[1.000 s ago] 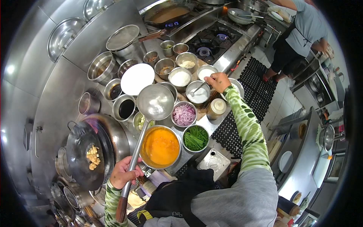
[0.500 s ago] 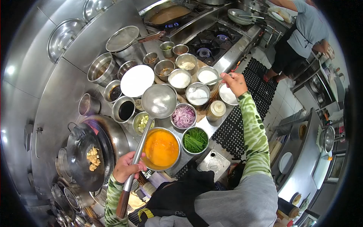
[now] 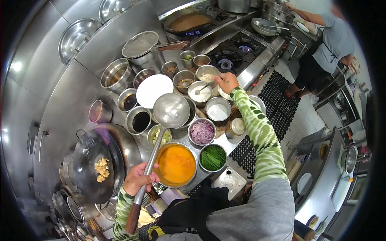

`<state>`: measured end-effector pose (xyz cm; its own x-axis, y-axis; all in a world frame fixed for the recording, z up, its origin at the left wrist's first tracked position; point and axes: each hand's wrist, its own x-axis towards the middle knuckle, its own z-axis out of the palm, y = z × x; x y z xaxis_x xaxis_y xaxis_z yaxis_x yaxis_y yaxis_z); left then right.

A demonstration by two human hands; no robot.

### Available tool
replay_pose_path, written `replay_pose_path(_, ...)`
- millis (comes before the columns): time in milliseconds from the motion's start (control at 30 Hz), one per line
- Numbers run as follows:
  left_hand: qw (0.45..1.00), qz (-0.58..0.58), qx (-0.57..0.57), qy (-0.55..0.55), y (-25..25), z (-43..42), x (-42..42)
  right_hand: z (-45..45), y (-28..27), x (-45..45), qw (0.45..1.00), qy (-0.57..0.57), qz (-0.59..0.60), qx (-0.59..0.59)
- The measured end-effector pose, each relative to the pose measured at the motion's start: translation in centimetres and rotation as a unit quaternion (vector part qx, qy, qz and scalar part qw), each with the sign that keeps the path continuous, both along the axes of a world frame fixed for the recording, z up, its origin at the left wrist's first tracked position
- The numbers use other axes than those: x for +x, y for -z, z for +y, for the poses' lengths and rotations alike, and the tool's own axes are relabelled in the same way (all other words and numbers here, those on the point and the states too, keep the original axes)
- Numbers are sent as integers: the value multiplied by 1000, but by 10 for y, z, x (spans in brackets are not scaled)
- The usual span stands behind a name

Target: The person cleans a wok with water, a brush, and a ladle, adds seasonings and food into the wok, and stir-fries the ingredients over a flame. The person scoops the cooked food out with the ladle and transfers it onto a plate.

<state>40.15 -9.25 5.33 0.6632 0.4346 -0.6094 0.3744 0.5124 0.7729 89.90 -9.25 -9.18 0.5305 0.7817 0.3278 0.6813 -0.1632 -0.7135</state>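
Step in hand, as judged: small-spoon work at a metal bowl of white contents (image 3: 203,103), ladle held in readiness; the right hand (image 3: 227,83) pinches the handle of a small spoon (image 3: 197,92), fingers closed on it, spoon head over that bowl; whether it touches the contents, cannot tell.

Left hand (image 3: 138,178) wraps its fingers around the metal shaft of a long ladle (image 3: 171,110), just above the wooden grip; the ladle's head lies, in this view, across the edge of a white plate (image 3: 155,91), no load in it that I can make out; contact with the vessels below cannot be judged.

A next move from this pose would call for a level spoon, a clear path over the crowded rims and a steady ladle; the risk, I judge, is a knock against a neighbouring bowl.

Surface: metal counter (image 3: 227,144), closely set with vessels; sliced purple onion (image 3: 202,132) beside chopped greens (image 3: 213,157); orange liquid (image 3: 175,164) nearest the body; dark liquid (image 3: 141,121) farther left; a black wok (image 3: 90,160) at far left, pale yellow pieces (image 3: 102,169) in it.

Room: a stove with a burner (image 3: 226,64) glowing blue; behind, a pan of brown liquid (image 3: 189,23) over flame; perforated black mat (image 3: 277,96) on pale tiles; a co-worker (image 3: 333,44) in a grey top beyond it.
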Motion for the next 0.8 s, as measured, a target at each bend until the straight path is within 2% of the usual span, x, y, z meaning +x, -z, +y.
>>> replay_pose_path(100, 1000, 1, 6, -6, -1, 1, -2, 7, 6, 0, 1000, -6, -15, -17)
replay_pose_path(200, 1000, 2, 8, -7, 0, 1, -2, 3, -1, -8, 999, 2, 36, -27)
replay_pose_path(333, 1000, 13, 17, -6, 1, 2, 0, -3, 9, -7, 990, 17, 139, -7)
replay_pose_path(500, 1000, 20, 9, 0, 6, 6, 3, -24, 14, 2, 953, 56, 293, 51)
replay_pose_path(667, 999, 9, -3, 31, 10, 14, 20, -66, -38, -9, 923, 58, 368, 95)
replay_pose_path(700, 999, 5, -9, 37, 11, 16, 26, -75, -47, -11, 923, 58, 361, 115)
replay_pose_path(733, 999, 1, -15, 45, 11, 18, 32, -80, -39, -2, 943, 83, 291, 139)
replay_pose_path(800, 998, -3, -24, 53, 8, 18, 43, -102, -44, 10, 978, 172, 74, 93)
